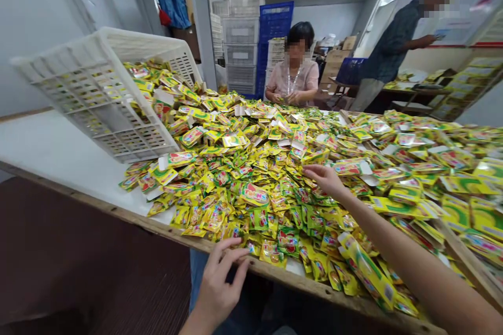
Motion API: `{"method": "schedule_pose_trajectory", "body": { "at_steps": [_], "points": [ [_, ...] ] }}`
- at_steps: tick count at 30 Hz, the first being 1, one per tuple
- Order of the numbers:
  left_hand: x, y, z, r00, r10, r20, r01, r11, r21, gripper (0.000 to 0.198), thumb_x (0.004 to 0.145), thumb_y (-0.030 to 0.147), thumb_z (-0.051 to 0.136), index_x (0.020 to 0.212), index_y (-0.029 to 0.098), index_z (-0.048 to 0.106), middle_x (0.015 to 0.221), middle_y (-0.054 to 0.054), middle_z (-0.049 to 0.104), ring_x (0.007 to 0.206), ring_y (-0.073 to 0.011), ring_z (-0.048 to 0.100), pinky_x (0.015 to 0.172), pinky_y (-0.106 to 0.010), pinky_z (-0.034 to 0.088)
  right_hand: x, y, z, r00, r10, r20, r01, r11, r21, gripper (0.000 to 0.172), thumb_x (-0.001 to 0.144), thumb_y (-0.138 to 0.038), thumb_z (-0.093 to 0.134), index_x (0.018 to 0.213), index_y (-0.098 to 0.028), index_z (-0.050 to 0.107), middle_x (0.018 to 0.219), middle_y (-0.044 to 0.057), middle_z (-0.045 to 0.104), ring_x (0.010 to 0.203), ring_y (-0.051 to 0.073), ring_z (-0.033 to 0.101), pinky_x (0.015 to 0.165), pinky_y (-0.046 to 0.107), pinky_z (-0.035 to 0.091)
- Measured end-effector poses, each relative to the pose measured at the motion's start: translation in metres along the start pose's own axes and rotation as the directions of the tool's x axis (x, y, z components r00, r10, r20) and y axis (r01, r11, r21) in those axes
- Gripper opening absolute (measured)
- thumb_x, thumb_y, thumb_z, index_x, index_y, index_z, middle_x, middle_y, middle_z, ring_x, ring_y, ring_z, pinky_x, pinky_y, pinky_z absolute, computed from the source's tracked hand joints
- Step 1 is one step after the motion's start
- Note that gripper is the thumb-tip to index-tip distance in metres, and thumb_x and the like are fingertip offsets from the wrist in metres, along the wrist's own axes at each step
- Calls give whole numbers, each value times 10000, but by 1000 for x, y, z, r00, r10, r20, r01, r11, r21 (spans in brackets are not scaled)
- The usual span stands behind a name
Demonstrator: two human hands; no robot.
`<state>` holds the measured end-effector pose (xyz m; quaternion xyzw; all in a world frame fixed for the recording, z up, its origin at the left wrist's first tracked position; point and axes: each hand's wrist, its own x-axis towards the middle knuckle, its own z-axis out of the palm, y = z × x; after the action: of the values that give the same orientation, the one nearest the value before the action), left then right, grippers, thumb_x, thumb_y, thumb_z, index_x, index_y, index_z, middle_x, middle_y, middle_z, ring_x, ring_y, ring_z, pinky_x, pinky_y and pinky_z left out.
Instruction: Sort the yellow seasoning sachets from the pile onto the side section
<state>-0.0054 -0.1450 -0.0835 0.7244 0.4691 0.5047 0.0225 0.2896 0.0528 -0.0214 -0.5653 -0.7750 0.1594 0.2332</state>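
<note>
A broad heap of small yellow-and-green candy sachets point(288, 238) and flat yellow cartons point(254, 193) covers the worktable. My left hand point(223, 277) is at the table's near edge, its fingers curved and apart, nothing visible in them. Further in, my right hand point(324, 179) reaches over the middle of the heap. Its fingers stretch out to the left, close to some sachets and a carton point(351, 167) with an open white flap. Whether its fingertips touch any packet is hard to make out. One longer yellow carton point(367, 272) lies under my right forearm.
A white plastic crate point(118, 110) lies tipped on the left, cartons spilling from it. The wooden table edge point(157, 227) runs along the front; a wooden strip point(458, 248) lies at right. A seated person point(293, 76) handles packets opposite; another person point(396, 47) stands behind.
</note>
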Motion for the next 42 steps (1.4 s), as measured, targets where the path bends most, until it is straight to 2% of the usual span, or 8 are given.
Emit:
{"method": "schedule_pose_trajectory", "body": {
  "at_steps": [4, 10, 14, 18, 25, 29, 36, 42],
  "points": [
    [-13, -2, 9, 999, -40, -33, 39, 999, -17, 144, 837, 161, 553, 943, 227, 625, 972, -46, 604, 904, -162, 625, 805, -270, 544, 7, -9, -10, 999, 45, -20, -46, 998, -36, 336, 864, -231, 401, 1023, -159, 689, 1012, 122, 718, 909, 231, 669, 788, 346, 512],
    [3, 7, 19, 1000, -20, 12, 20, 997, -71, 132, 852, 185, 541, 949, 232, 616, 964, -43, 606, 903, -161, 624, 803, -277, 540, 6, -41, 38, 978, 9, 209, 3, 998, -57, 451, 469, -32, 688, 904, -154, 698, 1027, 144, 699, 970, 315, 625, 830, 368, 477],
    [63, -1, 42, 989, -19, 148, 24, 999, -29, 153, 892, 195, 476, 995, 199, 590, 988, -64, 613, 970, -170, 600, 870, -310, 510, 0, -40, 45, 975, 28, 222, -36, 999, 29, 285, 559, -47, 632, 820, -150, 681, 949, 150, 705, 957, 318, 617, 850, 390, 445],
    [145, -23, 98, 901, -123, 417, 49, 982, 185, 236, 910, 169, 456, 1123, 172, 557, 1125, -82, 607, 1061, -174, 570, 946, -323, 465, -6, -27, 24, 985, 90, 146, -126, 958, 256, 102, 750, -238, 570, 795, -189, 647, 801, 53, 706, 862, 248, 626, 821, 375, 466],
    [205, -45, 175, 839, -224, 496, 39, 934, 356, 345, 885, 345, 558, 1175, 158, 534, 1182, -86, 564, 1005, -211, 585, 841, -428, 511, -35, -23, 2, 942, 326, 73, -269, 612, 743, 309, 689, -446, 676, 643, -209, 483, 667, -4, 617, 738, 185, 672, 750, 364, 558],
    [202, -45, 165, 842, -137, 521, -46, 945, 323, 338, 884, 344, 561, 1162, 152, 540, 1157, -85, 575, 972, -199, 597, 815, -406, 523, -52, -30, -7, 903, 398, 160, -331, 412, 849, 272, 674, -317, 732, 619, -195, 495, 605, -19, 585, 672, 180, 690, 709, 356, 591],
    [153, -27, 96, 862, 276, 425, -352, 929, 112, 308, 946, 162, 390, 1188, 225, 570, 1161, -68, 641, 1144, -172, 554, 1003, -375, 447, -68, -48, -4, 853, 410, 323, -426, 191, 884, 184, 717, -143, 697, 641, -167, 531, 601, -2, 622, 587, 148, 678, 610, 284, 593],
    [112, -24, 70, 682, 727, 75, -727, 685, -34, 363, 939, 132, 362, 1281, 159, 482, 1085, -86, 679, 1105, -190, 594, 916, -358, 519, -69, -92, 17, 836, 269, 478, -506, 40, 862, 162, 833, -273, 579, 697, -185, 567, 679, 13, 651, 699, 158, 661, 702, 355, 593]
  ]
}}
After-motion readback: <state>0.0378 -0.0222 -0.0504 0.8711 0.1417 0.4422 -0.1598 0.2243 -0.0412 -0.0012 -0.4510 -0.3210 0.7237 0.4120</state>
